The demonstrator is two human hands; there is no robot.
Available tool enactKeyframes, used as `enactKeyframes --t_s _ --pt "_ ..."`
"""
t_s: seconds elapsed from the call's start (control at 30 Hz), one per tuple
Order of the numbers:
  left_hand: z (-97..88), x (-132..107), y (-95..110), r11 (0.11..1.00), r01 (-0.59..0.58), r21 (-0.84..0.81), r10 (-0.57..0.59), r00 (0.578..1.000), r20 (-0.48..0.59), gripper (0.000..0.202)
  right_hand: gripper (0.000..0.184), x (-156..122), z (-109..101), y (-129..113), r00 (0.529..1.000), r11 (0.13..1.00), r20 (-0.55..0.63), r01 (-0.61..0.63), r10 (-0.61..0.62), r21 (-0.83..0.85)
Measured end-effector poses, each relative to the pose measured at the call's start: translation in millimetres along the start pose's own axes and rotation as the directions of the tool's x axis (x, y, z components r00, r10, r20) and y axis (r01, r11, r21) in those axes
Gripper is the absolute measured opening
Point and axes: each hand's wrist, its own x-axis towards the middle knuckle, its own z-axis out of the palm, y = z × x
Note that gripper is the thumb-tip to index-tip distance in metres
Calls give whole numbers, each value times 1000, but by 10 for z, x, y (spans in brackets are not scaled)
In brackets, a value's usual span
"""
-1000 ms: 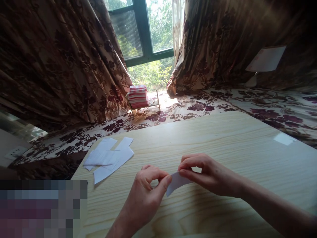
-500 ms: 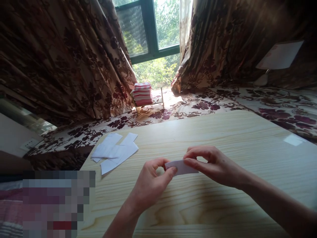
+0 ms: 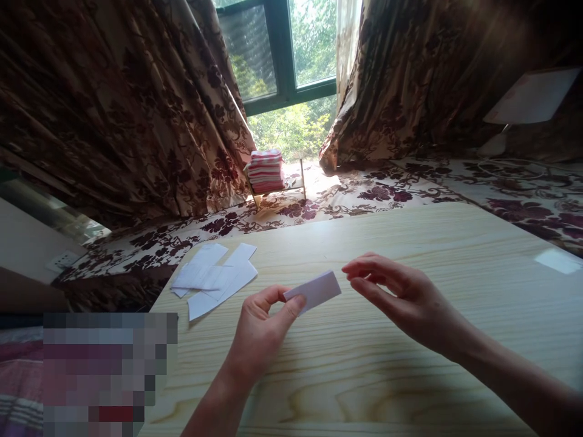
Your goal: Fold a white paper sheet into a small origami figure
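Note:
My left hand (image 3: pixel 262 331) pinches one end of a small folded white paper strip (image 3: pixel 316 290) between thumb and forefinger, holding it just above the pale wooden table (image 3: pixel 410 243). My right hand (image 3: pixel 405 298) hovers just right of the strip's free end, fingers loosely curved and apart, holding nothing. A loose pile of white paper strips (image 3: pixel 214 279) lies on the table's far left corner.
Flowered cloth (image 3: pixel 478 182) covers the surface behind the table. A striped folded stack on a small wooden stand (image 3: pixel 266 171) sits by the window (image 3: pixel 286 54), between dark flowered curtains. A white card (image 3: pixel 532 97) stands at the far right.
My right hand has let go of the paper strip and drawn slightly right. The left hand now holds the strip alone and has lifted it a little.

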Motion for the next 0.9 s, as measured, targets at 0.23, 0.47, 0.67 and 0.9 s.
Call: enactKeyframes --t_s 0.23,0.47,0.67,0.9 --pt "18 -21 28 996 -42 78 37 997 61 18 11 -29 -1 1 999 999 44 33 -31 -33" --pt "26 -21 49 992 -79 99 74 996 51 17 11 -43 21 1 999 999 50 -3 6 -41" --pt "38 -25 72 992 -92 86 88 995 47 14 11 -48 22 13 998 998 57 -34 37 -59" --pt "45 -36 93 995 -91 44 89 994 56 13 6 -53 46 -24 991 999 135 24 -19 -37"
